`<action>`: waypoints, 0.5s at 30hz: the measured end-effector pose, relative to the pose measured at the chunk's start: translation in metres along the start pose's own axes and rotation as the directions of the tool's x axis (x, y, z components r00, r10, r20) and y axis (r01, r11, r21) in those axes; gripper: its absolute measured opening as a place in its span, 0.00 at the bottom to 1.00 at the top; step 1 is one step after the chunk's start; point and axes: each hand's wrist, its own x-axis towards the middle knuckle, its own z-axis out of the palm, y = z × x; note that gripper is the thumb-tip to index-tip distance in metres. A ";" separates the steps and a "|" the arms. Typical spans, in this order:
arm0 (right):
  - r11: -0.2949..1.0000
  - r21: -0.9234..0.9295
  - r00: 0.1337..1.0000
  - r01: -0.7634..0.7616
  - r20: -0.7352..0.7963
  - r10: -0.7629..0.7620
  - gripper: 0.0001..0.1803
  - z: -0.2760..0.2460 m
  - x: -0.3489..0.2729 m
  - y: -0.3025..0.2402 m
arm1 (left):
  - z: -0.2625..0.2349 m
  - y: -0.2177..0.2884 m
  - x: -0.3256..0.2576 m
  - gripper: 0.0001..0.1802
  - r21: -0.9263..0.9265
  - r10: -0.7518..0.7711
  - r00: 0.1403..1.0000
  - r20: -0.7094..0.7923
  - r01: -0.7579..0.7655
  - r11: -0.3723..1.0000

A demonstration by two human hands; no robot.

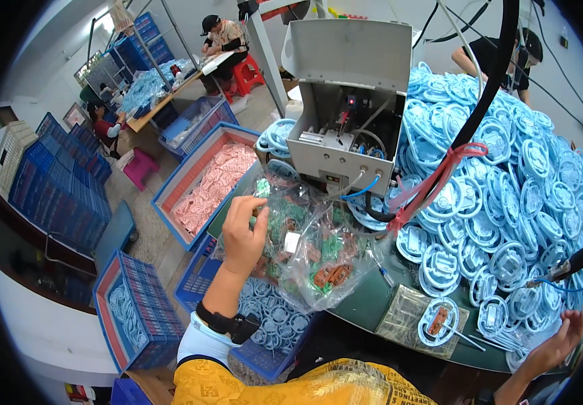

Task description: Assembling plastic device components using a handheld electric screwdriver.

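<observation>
My left hand point(243, 233) is over a clear plastic bag point(305, 236) of small green and brown circuit boards. Its fingertips and thumb nearly meet in a pinch; anything between them is too small to make out. At the lower right my right hand point(556, 343) is held out with its fingers apart, holding nothing, beside the pale blue plastic parts. A round blue plastic part point(448, 305) rests on a worn block point(399, 322). Inside it sits a brown circuit board point(438, 321). Thin white sticks point(500, 339) lie between the block and my right hand.
A large pile of blue plastic parts point(494, 155) covers the bench's right side. Behind the bag stands a grey metal box machine point(345, 162), lid raised. A black tool point(578, 260) enters from the right. Crates stand left, one with pink parts point(217, 182). Other people work farther off.
</observation>
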 end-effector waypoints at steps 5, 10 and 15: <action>1.000 -0.015 0.977 0.020 0.215 -0.016 0.11 0.021 -0.019 -0.038 | 0.023 0.001 0.026 0.10 -0.047 0.117 0.992 0.039 -0.115 0.992; 0.991 0.113 0.855 -0.078 0.518 0.008 0.13 0.062 -0.039 -0.087 | 0.018 0.077 0.004 0.07 -0.537 0.295 0.733 0.613 0.112 0.836; 0.996 -0.006 0.606 -0.086 0.794 0.057 0.13 0.065 -0.053 -0.087 | 0.024 0.071 -0.112 0.07 -0.093 0.335 -0.318 0.887 0.588 0.804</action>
